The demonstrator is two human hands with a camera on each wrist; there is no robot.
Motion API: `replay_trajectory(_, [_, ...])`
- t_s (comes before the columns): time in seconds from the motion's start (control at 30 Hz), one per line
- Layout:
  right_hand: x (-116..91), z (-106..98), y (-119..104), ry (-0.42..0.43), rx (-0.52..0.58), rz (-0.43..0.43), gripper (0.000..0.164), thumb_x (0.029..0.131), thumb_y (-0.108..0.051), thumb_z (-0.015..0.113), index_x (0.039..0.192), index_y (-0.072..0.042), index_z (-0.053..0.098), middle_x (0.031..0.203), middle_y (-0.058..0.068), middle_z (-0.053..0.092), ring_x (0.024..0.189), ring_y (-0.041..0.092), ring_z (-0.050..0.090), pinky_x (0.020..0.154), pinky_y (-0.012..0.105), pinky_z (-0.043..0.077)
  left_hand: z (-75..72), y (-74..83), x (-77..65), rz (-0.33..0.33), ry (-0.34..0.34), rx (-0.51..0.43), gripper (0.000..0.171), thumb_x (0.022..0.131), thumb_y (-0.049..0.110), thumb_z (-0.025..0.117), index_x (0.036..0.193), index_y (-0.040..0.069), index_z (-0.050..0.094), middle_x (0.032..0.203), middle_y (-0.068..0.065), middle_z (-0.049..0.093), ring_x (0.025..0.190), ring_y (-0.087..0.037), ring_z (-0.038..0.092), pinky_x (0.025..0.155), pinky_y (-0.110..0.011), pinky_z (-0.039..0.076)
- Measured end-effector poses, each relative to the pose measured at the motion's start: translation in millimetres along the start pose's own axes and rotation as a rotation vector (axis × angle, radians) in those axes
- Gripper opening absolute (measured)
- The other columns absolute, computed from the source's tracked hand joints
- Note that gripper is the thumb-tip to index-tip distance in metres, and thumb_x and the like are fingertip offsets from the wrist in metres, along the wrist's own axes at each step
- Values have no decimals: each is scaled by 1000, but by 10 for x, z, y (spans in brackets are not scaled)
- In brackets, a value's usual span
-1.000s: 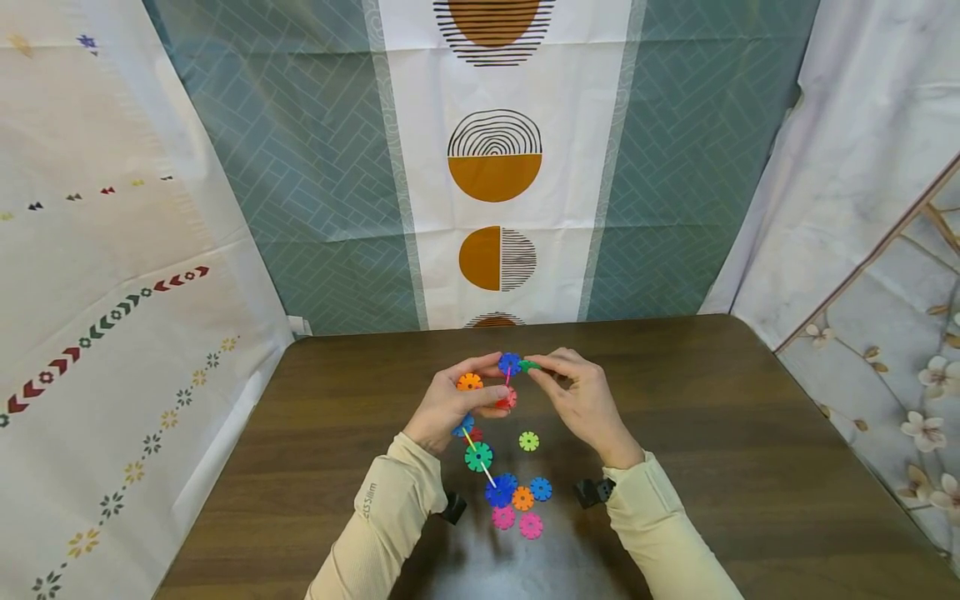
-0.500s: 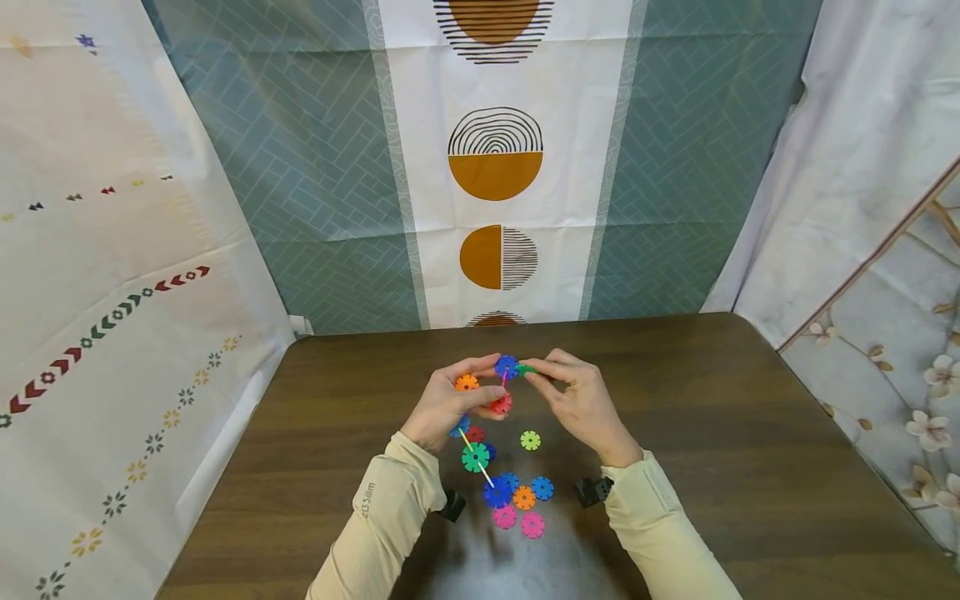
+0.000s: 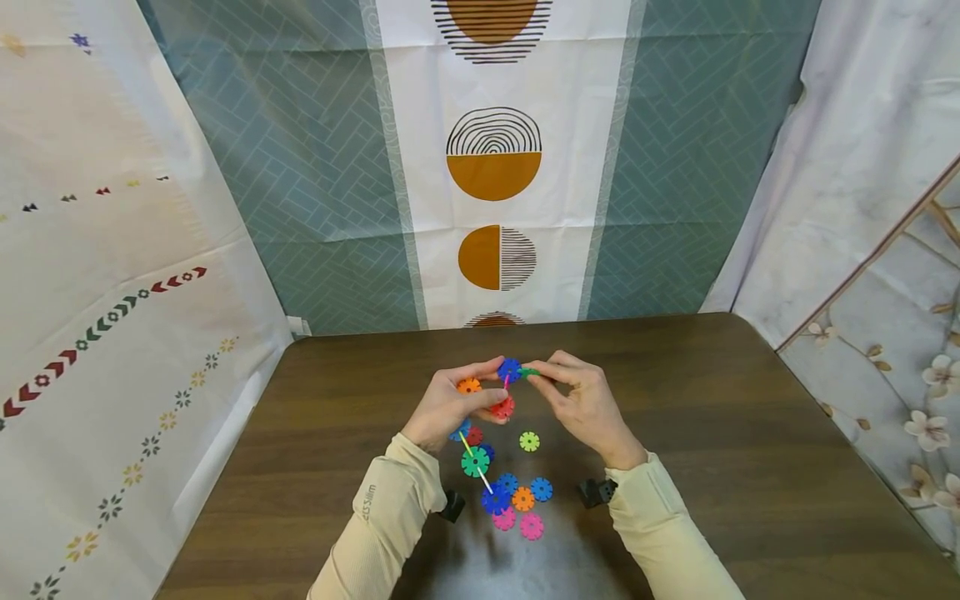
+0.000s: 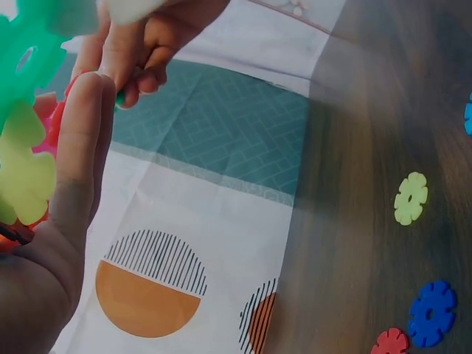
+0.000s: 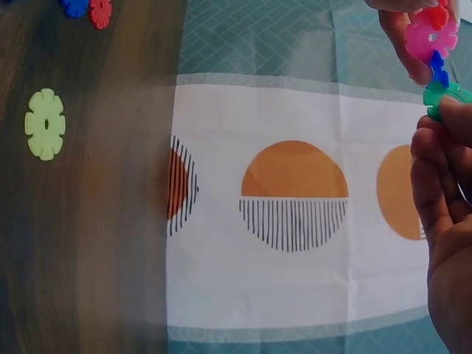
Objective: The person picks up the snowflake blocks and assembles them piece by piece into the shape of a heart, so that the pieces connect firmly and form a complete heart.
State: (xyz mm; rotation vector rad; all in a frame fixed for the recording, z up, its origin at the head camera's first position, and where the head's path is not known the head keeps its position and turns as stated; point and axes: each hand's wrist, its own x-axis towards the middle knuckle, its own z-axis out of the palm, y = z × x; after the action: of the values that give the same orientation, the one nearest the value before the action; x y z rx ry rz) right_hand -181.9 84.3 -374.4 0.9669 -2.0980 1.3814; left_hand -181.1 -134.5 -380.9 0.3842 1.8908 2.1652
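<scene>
My left hand (image 3: 442,410) grips a chain of interlocking notched plastic discs by its upper part. Between thumb and fingers show a red disc (image 3: 503,407) and an orange disc (image 3: 469,386). Above the thumb, an edge-on pink disc (image 3: 506,382) joins the red one to a blue disc (image 3: 509,369). My right hand (image 3: 591,412) pinches a green disc (image 5: 440,96) between thumb and fingertips, its edge right at the blue disc. The chain's other end hangs below my left wrist, with a larger green disc (image 3: 476,462) and a dark blue disc (image 3: 495,499). My left palm hides its middle.
Loose discs lie on the brown wooden table (image 3: 712,417): a lime disc (image 3: 529,442), an orange one (image 3: 522,499), a light blue one (image 3: 541,489), pink ones (image 3: 532,527) and several others. A patterned cloth (image 3: 495,250) hangs behind the table's far edge.
Both hands stay nearly in place, the green disc kept against the blue disc's edge. The blue and green discs sit slightly lower, and the chain's hanging end has dropped a little.
</scene>
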Motion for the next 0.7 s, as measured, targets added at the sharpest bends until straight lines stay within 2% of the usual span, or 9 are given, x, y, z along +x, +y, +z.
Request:
replay_trajectory(0.17, [-37, -2, 218, -52, -48, -17, 21, 87, -5, 70, 108, -7, 75, 76, -5, 55, 62, 8, 44, 48, 20, 34, 8, 2, -6, 2, 1, 13, 51, 85, 9, 75, 134, 9, 59, 122, -23, 53, 72, -35, 71, 75, -47, 57])
replay_trajectory(0.37, [-43, -12, 197, -92, -89, -15, 21, 89, -6, 69, 109, -7, 75, 76, -7, 49, 60, 6, 43, 47, 22, 38, 26, -15, 2, 8, 10, 30, 52, 84, 7, 75, 133, 9, 60, 122, -22, 54, 72, -35, 71, 73, -47, 57])
replay_trajectory(0.57, [-73, 1, 230, -48, -90, -24, 20, 88, -7, 70, 108, -8, 75, 74, -7, 50, 60, 8, 41, 46, 24, 34, 40, -22, 6, 7, 9, 30, 51, 84, 7, 76, 133, 10, 60, 121, -23, 54, 72, -35, 71, 73, -48, 57])
replay_trajectory(0.7, [-101, 23, 262, -6, -58, -26, 21, 86, -4, 71, 107, -7, 75, 74, -6, 52, 61, 7, 42, 46, 19, 32, 55, -12, 12, 6, 5, 35, 52, 83, 7, 76, 132, 9, 60, 121, -22, 55, 72, -36, 71, 74, -47, 57])
